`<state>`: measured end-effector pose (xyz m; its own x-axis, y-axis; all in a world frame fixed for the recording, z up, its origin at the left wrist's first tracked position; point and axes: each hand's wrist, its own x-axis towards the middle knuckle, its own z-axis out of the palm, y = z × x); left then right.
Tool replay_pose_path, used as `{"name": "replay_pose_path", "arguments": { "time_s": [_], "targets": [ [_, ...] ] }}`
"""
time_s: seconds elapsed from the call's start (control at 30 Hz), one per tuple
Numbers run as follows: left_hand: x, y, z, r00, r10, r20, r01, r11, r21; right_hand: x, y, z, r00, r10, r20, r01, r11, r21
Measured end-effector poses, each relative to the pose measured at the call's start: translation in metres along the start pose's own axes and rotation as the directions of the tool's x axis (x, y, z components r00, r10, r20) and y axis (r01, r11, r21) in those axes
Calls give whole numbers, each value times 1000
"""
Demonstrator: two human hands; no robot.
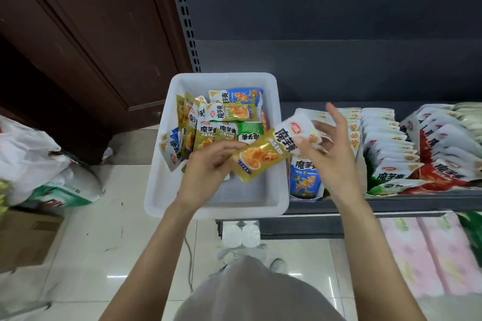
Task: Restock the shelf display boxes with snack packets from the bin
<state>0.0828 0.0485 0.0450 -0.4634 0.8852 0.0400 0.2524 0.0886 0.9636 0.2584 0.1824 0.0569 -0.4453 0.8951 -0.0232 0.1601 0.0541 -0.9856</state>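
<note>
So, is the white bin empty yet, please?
No. The white bin holds many snack packets at its far end; its near end is bare.

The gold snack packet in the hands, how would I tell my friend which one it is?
Find the white bin beside the dark shelf. Above its right edge, the left hand pinches one end of a gold packet and the right hand touches the other. Other gold packets lie in the bin; this one is lifted up and slanted.
</note>
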Motion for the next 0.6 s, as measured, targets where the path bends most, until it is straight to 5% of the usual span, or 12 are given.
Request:
{"name": "replay_pose_path", "arguments": {
  "time_s": [0.1, 0.23, 0.33, 0.43, 0.6],
  "targets": [
    [16, 13, 33, 990, 123, 63, -127, 990, 65, -6, -10, -45, 989, -148, -4, 145, 976, -166],
    [37, 28, 92, 959, 270, 88, -281, 946, 161, -23, -19, -105, 918, -396, -25, 336, 811, -479],
    [54, 23, 133, 918, 368, 146, -394, 817, 421, -26, -22, -134, 842, -534, -80, 356, 660, -661],
    [66, 5, 154, 924, 330, 194, -375, 681, 629, -17, -16, -149, 822, -570, -9, 344, 509, -789],
    [66, -15, 155, 938, 269, 221, -342, 595, 727, 13, 0, -130, 873, -444, 201, 352, 288, -891]
  ]
}}
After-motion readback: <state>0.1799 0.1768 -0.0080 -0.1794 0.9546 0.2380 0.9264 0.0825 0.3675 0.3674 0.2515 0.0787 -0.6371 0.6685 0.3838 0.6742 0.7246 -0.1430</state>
